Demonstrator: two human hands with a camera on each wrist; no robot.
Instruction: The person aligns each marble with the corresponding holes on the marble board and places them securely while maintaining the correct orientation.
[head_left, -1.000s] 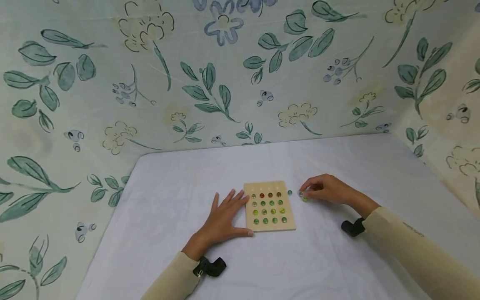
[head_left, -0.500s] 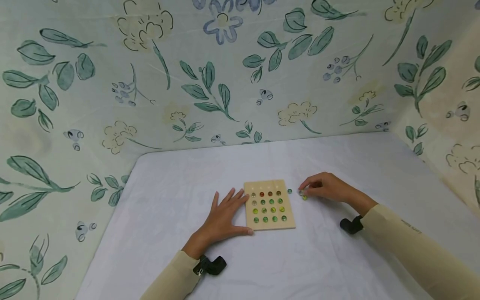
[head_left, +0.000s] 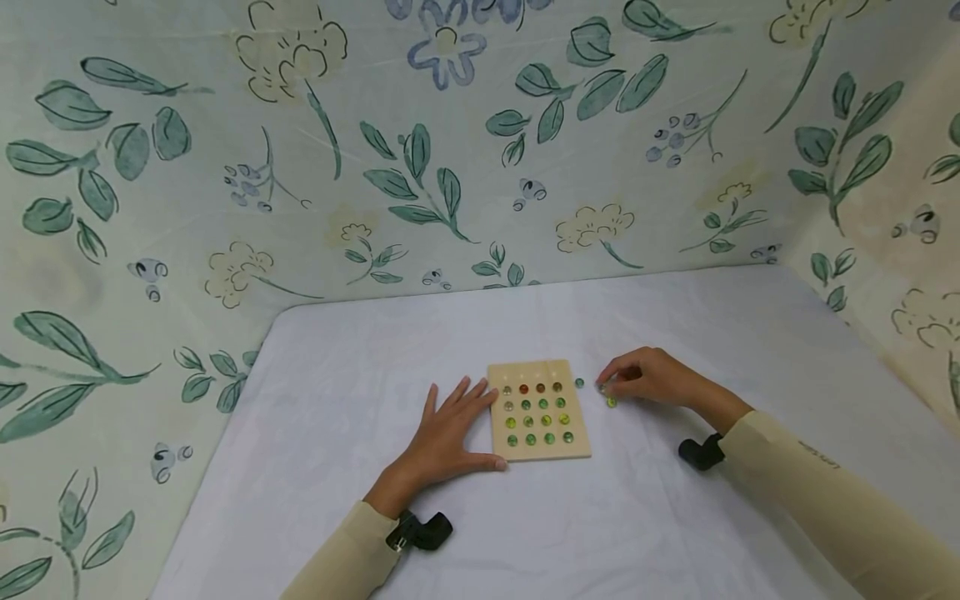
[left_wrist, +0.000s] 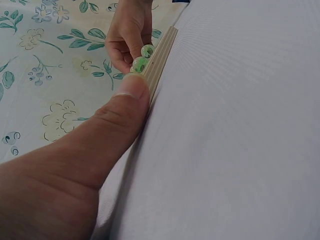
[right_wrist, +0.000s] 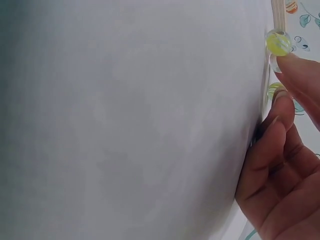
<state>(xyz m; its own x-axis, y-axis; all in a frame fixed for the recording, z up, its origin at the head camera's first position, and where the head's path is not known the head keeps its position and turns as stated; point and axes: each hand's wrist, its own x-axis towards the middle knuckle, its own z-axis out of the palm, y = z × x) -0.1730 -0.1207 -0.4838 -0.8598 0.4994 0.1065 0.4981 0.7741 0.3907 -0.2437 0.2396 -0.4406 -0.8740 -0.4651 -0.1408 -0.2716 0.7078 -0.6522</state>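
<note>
A square wooden board [head_left: 539,451] lies on the white cloth, with rows of glass marbles in its hollows, mostly green and yellow-green. My left hand [head_left: 442,437] is spread at its left side, fingertips on the edge and thumb at the near left corner. To the right of the board, my right hand [head_left: 656,379] has thumb and fingers curled together at a clear marble [head_left: 602,387], pinching it. Just below the fingertips is a yellow-green marble [head_left: 611,402], also seen past the thumb tip in the right wrist view. The fingers partly hide the marbles.
A loose teal marble [head_left: 579,383] lies between the board's right edge and my right hand. White cloth [head_left: 525,533] covers the table. Floral fabric [head_left: 450,167] rises behind it and at both sides.
The yellow-green marble shifts slightly toward the near side, away from the clear one. My right hand moves only a little, and my left hand stays on the board.
</note>
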